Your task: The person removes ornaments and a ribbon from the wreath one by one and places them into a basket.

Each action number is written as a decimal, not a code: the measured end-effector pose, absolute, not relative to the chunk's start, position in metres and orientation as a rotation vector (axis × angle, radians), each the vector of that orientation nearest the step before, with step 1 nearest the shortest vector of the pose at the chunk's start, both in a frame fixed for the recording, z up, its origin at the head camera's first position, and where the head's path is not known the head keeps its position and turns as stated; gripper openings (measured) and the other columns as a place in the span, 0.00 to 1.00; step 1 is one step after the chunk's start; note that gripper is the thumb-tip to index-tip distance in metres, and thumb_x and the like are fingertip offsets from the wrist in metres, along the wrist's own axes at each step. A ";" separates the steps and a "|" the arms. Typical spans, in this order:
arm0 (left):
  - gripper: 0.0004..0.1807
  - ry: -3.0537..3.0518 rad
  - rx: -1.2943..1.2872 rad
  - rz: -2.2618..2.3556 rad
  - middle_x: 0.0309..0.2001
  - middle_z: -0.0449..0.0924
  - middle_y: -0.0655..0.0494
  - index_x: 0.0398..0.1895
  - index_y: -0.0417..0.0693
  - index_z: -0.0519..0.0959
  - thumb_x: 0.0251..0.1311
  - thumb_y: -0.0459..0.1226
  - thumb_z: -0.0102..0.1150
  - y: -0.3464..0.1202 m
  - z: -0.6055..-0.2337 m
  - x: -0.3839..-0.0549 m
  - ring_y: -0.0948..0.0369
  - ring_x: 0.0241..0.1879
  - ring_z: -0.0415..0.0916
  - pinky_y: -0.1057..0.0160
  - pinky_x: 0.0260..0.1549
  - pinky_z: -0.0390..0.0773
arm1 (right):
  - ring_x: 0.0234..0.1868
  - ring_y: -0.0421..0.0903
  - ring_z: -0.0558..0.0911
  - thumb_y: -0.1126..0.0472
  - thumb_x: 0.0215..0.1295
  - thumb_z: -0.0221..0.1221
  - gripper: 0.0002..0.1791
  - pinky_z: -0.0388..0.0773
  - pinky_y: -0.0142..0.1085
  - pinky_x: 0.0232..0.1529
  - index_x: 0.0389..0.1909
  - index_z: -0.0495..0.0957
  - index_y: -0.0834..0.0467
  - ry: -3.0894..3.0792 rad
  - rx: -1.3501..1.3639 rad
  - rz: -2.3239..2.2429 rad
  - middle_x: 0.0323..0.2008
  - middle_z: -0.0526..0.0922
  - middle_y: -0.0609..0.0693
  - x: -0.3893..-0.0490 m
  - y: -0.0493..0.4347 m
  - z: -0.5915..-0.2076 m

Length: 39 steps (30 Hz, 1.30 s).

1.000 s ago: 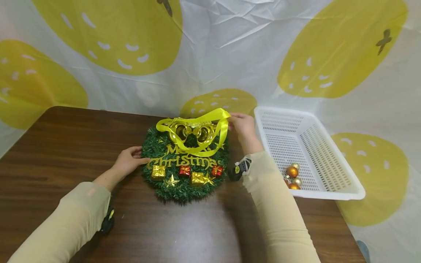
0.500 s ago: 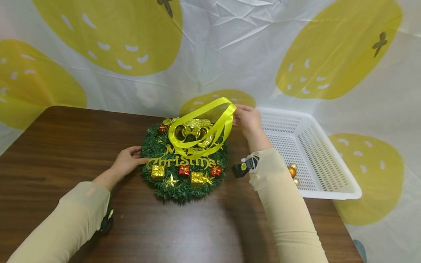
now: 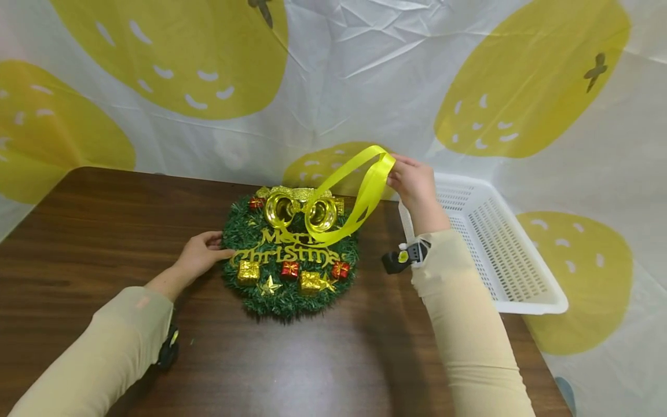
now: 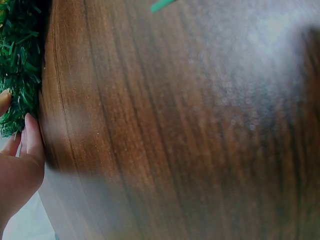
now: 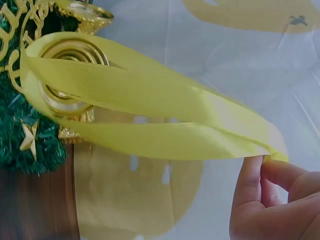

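A green Christmas wreath [image 3: 292, 301] with gold "Merry Christmas" lettering [image 3: 297, 255] lies on the table. Two gold bells [image 3: 321, 214], small gold and red gift boxes [image 3: 249, 272] and gold stars decorate it. My left hand [image 3: 198, 255] grips the wreath's left edge, thumb on top and fingers at its side; the left wrist view catches only part of this hand [image 4: 20, 175]. Between thumb and fingertips my right hand [image 3: 417, 182] pinches a looped yellow ribbon [image 3: 367, 194], raised beyond the wreath's upper right. The lower end of the loop overlaps the bells and lettering.
A white perforated plastic basket [image 3: 542, 272] stands at the right of the brown wooden table [image 3: 130, 226], partly behind the right arm. A fruit-patterned cloth [image 3: 339, 104] hangs behind the table. A small green scrap [image 4: 162, 5] lies on the wood.
My right hand has moved right and upward, drawing the yellow ribbon off much of the wreath and uncovering the bells. The left hand keeps its place. The right arm now hides the baubles in the basket.
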<state>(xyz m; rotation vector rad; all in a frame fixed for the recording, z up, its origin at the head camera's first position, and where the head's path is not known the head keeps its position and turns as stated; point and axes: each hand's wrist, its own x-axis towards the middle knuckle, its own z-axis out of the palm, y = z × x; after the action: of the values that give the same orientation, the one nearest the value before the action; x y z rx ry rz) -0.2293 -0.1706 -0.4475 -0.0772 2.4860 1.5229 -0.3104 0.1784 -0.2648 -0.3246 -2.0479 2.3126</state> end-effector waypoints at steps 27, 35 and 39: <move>0.40 2.478 -0.072 1.530 0.67 0.54 0.28 0.70 0.28 0.49 0.63 0.41 0.55 -0.169 -0.445 -0.228 0.37 0.65 0.57 0.43 0.62 0.64 | 0.24 0.38 0.79 0.69 0.65 0.53 0.10 0.77 0.25 0.27 0.25 0.77 0.57 -1.984 -0.373 2.312 0.21 0.81 0.45 -0.305 0.236 -0.240; 0.40 2.463 -0.075 1.539 0.68 0.53 0.28 0.70 0.28 0.48 0.64 0.40 0.54 -0.169 -0.445 -0.227 0.38 0.65 0.56 0.43 0.63 0.63 | 0.28 0.39 0.77 0.69 0.65 0.53 0.09 0.76 0.25 0.27 0.26 0.78 0.57 -1.876 -0.344 2.426 0.26 0.80 0.45 -0.304 0.258 -0.230; 0.41 2.461 -0.073 1.536 0.68 0.52 0.28 0.70 0.28 0.48 0.64 0.41 0.55 -0.169 -0.444 -0.226 0.37 0.65 0.56 0.43 0.62 0.63 | 0.27 0.39 0.77 0.71 0.64 0.54 0.09 0.76 0.26 0.26 0.26 0.78 0.59 -1.791 -0.334 2.498 0.25 0.80 0.47 -0.305 0.271 -0.225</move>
<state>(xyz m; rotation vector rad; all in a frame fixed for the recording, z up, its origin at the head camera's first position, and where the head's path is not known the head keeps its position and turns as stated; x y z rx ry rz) -0.2260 -0.1693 -0.4436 -0.0735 2.4605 1.5360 -0.3045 0.2711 -0.2253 -0.3345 -1.7914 2.4981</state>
